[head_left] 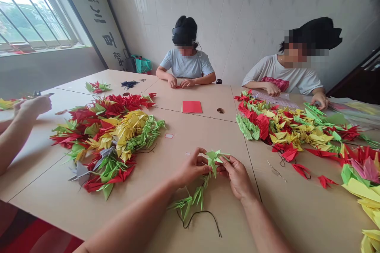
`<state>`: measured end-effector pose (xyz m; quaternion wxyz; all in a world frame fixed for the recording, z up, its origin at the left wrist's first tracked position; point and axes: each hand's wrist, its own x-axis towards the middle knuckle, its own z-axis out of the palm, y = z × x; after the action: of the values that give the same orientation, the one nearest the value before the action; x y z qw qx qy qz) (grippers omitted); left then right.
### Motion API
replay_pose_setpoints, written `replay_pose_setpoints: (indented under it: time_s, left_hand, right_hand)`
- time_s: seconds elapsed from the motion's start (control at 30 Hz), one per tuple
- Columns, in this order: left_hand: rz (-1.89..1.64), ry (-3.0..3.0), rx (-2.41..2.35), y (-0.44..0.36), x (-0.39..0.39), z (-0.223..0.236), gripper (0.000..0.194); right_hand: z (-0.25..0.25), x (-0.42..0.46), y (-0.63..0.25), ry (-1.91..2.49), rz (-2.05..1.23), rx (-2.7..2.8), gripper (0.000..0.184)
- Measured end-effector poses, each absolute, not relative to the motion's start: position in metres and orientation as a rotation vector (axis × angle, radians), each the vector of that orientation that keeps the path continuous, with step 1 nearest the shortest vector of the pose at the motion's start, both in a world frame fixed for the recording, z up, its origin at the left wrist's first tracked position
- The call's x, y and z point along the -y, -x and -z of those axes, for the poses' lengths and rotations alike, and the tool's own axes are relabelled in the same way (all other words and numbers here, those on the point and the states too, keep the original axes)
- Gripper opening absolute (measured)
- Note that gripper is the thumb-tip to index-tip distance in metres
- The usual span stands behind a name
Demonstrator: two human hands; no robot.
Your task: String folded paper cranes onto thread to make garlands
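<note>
L hand [191, 168] & R hand [236, 176] close together, both pinching green origami crane [214, 160] above table [216, 138], more green cranes [190, 202] trailing below w/ black cord [199, 217], mixed crane pile [108, 138] to left.

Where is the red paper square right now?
In the head view, the red paper square lies on the table, between the left crane pile and the right crane pile, just left of a round hole.

This looks like a room in a home: white tile walls [237, 27], a window [29, 12] with bars, a big framed sign [101, 19], and a wide counter [213, 102]
</note>
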<state>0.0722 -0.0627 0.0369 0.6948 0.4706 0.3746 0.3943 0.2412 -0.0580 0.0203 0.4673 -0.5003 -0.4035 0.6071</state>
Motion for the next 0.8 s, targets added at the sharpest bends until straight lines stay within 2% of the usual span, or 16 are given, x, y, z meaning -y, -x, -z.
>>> replay_pose_setpoints:
  time_s: [0.17,0.27,0.47,0.67,0.8]
  left_hand:
    - [-0.95,-0.919,-0.882,-0.0722,0.0602,-0.0393,0.042]
    - [-0.938,-0.953,-0.883,-0.0715,0.0594,-0.0361,0.039]
    - [-0.917,-1.043,-0.903,-0.071,0.0592,-0.0312,0.036]
    - [-0.87,-1.028,-0.957,-0.0703,0.059,-0.033,0.037]
    - [-0.859,-0.997,-0.928,-0.0698,0.0589,-0.033,0.037]
  right_hand:
    - [-0.0253,0.063,-0.2377,1.096,-1.553,1.115,0.058]
    - [-0.0258,0.0649,-0.2349,1.017,-1.585,1.182,0.065]
    - [-0.0231,0.0634,-0.2334,1.059,-1.572,1.245,0.067]
    - [-0.0236,0.063,-0.2336,1.085,-1.565,1.215,0.059]
    - [-0.0227,0.0631,-0.2337,1.132,-1.528,1.16,0.064]
